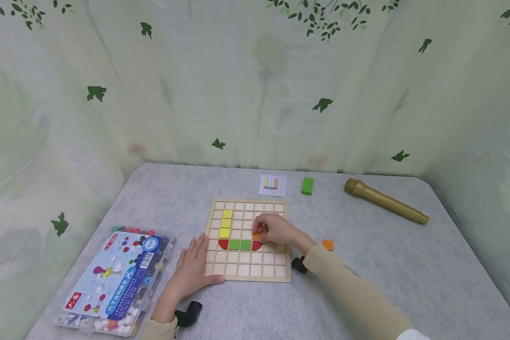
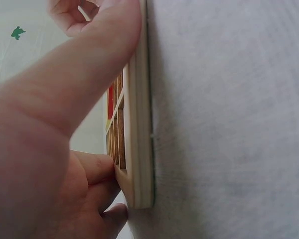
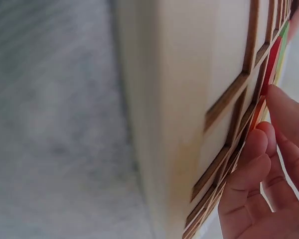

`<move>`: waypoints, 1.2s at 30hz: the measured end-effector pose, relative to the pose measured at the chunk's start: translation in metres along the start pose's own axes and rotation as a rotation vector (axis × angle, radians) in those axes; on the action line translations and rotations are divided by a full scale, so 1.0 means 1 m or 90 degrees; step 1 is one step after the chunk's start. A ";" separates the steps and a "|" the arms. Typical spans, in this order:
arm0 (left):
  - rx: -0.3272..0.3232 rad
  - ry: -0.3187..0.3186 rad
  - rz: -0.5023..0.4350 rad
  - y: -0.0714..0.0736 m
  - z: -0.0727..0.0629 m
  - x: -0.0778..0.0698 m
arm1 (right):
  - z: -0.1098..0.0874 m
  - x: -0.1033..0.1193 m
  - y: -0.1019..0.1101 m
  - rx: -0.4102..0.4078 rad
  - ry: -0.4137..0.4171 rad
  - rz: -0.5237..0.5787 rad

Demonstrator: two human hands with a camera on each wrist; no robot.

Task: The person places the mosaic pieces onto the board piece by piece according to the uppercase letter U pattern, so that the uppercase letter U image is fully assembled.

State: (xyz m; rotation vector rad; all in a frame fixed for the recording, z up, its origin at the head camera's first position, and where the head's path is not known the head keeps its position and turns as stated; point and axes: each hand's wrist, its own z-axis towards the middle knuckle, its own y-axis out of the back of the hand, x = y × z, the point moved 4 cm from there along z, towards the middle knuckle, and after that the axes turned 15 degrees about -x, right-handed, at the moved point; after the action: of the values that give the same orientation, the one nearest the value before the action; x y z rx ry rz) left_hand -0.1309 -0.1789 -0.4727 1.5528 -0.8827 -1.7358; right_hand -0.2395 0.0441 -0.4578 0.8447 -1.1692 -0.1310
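A wooden grid board (image 1: 255,278) lies on the table. My left hand (image 1: 191,267) holds it steady with fairly straight fingers along its left edge and the thumb at the front edge. My right hand (image 1: 276,228) pinches an orange tile (image 1: 256,236) over the grid, just behind a red rounded tile (image 1: 256,246); in the right wrist view the orange tile (image 3: 257,115) is at the fingertips, partly hidden. Several yellow tiles (image 1: 225,233) form a column on the left, above another red rounded tile (image 1: 223,244). Green tiles (image 1: 234,244) sit between the red ones.
Behind the board lie a pattern card (image 1: 272,185) and a green block (image 1: 307,186). A loose orange tile (image 1: 328,245) lies beyond the right forearm. A gold microphone-shaped object (image 1: 386,201) is at the right back. A clear box (image 1: 110,278) of coloured pieces stands at the left.
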 end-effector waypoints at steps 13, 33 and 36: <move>-0.004 -0.004 0.000 0.002 0.000 -0.003 | -0.003 -0.008 0.019 -0.016 -0.039 0.116; -0.001 -0.001 -0.004 0.003 -0.001 -0.004 | -0.081 -0.083 0.109 -0.097 -0.225 0.245; -0.001 -0.001 -0.002 0.003 -0.001 -0.004 | -0.094 -0.090 0.119 -0.110 -0.243 0.239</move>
State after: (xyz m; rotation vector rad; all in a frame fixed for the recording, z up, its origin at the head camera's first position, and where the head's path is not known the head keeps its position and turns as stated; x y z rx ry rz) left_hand -0.1297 -0.1770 -0.4679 1.5517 -0.8796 -1.7396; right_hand -0.2357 0.2202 -0.4617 0.4450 -1.6314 -0.0836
